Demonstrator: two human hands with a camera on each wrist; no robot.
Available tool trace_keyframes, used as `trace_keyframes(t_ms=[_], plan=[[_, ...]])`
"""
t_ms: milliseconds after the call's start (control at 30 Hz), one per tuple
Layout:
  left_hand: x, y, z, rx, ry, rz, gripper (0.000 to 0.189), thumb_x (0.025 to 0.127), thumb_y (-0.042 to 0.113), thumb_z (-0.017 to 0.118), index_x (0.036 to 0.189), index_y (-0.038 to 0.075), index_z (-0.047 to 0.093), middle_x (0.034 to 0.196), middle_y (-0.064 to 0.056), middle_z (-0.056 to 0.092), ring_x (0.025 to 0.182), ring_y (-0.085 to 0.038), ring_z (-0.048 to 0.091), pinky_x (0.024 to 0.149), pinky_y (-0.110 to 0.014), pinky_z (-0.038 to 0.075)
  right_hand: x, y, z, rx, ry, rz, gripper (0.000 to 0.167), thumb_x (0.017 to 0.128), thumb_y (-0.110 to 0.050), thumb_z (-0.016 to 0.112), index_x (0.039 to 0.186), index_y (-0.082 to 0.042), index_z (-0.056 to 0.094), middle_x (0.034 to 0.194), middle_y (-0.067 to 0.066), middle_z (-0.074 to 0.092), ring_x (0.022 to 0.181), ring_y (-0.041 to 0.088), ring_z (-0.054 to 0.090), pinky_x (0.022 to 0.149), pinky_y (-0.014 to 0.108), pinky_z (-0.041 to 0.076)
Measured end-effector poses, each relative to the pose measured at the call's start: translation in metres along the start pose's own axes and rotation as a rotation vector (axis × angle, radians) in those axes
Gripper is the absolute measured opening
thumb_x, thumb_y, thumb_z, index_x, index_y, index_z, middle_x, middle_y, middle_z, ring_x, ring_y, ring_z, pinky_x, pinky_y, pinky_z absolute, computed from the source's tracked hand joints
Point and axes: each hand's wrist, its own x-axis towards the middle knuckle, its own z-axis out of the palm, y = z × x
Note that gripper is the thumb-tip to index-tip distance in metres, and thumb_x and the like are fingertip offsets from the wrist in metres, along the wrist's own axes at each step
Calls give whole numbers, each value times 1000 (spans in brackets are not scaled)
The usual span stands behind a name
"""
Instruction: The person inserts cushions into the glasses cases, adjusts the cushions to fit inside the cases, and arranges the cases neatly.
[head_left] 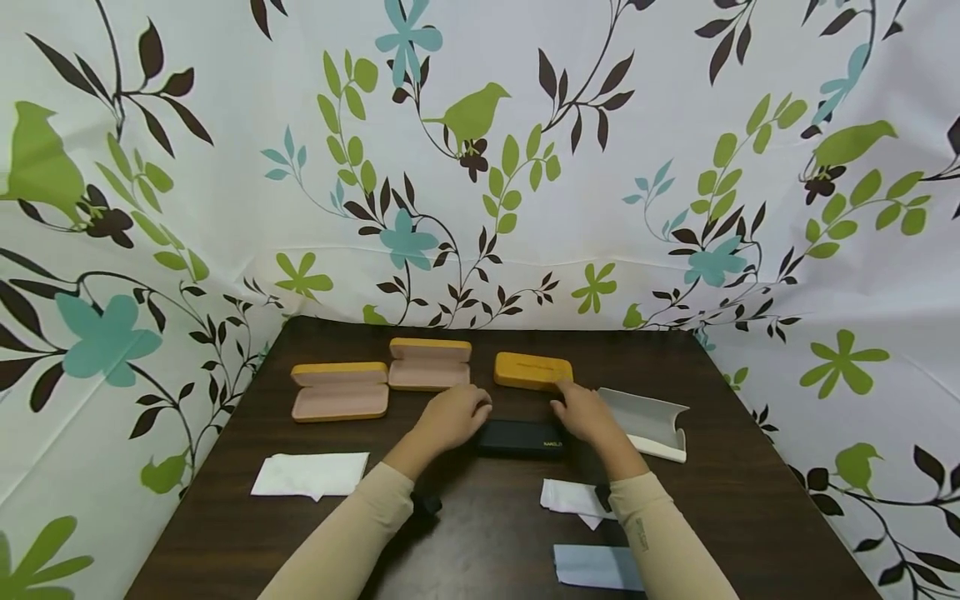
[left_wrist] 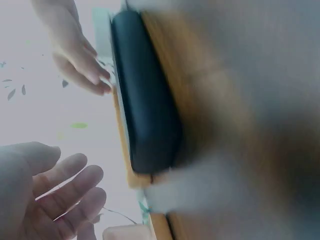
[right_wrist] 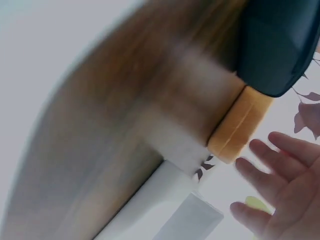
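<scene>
A closed black glasses case with small lettering on its lid lies on the dark table between the two hands. Beside its left end is my left hand, its fingers loosely bent and nothing in them. My right hand hovers over the right end, fingers apart and likewise holding nothing. In the left wrist view a gap shows between the left hand's fingers and the black case. The right wrist view has the right hand's spread fingers near the closed yellow glasses case.
Two open yellow cases with pink lining stand back left. An open white case is right of the right hand. White cloths lie left and right, with a blue cloth near the front.
</scene>
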Motion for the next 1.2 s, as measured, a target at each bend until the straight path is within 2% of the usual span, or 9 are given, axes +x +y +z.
trace_keyframes(t_ms=[200, 333, 433, 567, 667, 800, 867, 1067, 1200], plan=[[-22, 26, 12, -92, -56, 48, 19, 103, 31, 61, 109, 19, 75, 101, 7, 71, 92, -11, 66, 81, -35, 56, -17, 4, -3, 16, -3, 88, 47, 103, -22, 60, 139, 7, 55, 141, 26, 56, 127, 47, 54, 106, 59, 42], [-28, 36, 20, -301, -139, 59, 22, 103, 26, 60, 111, 13, 75, 102, 6, 72, 91, -6, 65, 84, -31, 55, -29, 7, -3, 64, -28, 111, 46, 104, -22, 58, 140, 7, 54, 142, 27, 55, 129, 47, 52, 106, 60, 41], [-30, 39, 26, -469, -223, 24, 24, 102, 22, 60, 113, 7, 75, 99, 2, 74, 88, -7, 66, 84, -29, 54, -40, 9, -4, 112, -34, 117, 47, 104, -22, 56, 141, 7, 53, 142, 28, 54, 131, 47, 50, 107, 60, 40], [-32, 44, 33, -613, -290, -53, 26, 101, 18, 61, 115, 0, 73, 94, -4, 75, 82, -14, 69, 77, -29, 54, -58, 13, -7, 168, 6, 137, 42, 104, -20, 55, 137, 6, 57, 136, 27, 59, 126, 47, 55, 103, 61, 43], [-32, 49, 38, -575, -279, -64, 24, 100, 16, 61, 113, 1, 74, 93, -4, 74, 84, -14, 69, 77, -30, 54, -74, 20, -9, 185, 50, 172, 34, 103, -19, 55, 126, 4, 64, 122, 24, 67, 110, 42, 64, 91, 57, 50], [-30, 61, 46, -413, -245, -47, 23, 100, 20, 62, 113, 5, 74, 101, -2, 73, 92, -12, 66, 82, -31, 54, -95, 36, -10, 182, 69, 228, 22, 100, -15, 58, 111, 1, 67, 100, 15, 70, 86, 29, 66, 73, 50, 53], [-29, 68, 49, -364, -232, -48, 24, 100, 21, 63, 115, 5, 73, 104, -3, 73, 94, -13, 66, 83, -32, 55, -105, 43, -12, 180, 52, 245, 19, 98, -14, 60, 108, 1, 66, 97, 14, 70, 84, 28, 65, 72, 49, 52], [-27, 85, 57, -317, -223, -45, 26, 98, 24, 66, 115, 4, 72, 94, 0, 72, 83, -8, 65, 74, -26, 54, -125, 57, -17, 182, -50, 240, 27, 95, -13, 67, 112, 8, 64, 107, 25, 68, 99, 43, 65, 83, 57, 51], [-28, 94, 59, -295, -212, -31, 26, 96, 26, 71, 109, 4, 72, 86, 2, 69, 76, -6, 61, 70, -24, 52, -136, 64, -18, 222, -130, 248, 34, 91, -14, 76, 109, 11, 63, 94, 17, 66, 87, 34, 64, 78, 53, 52]])
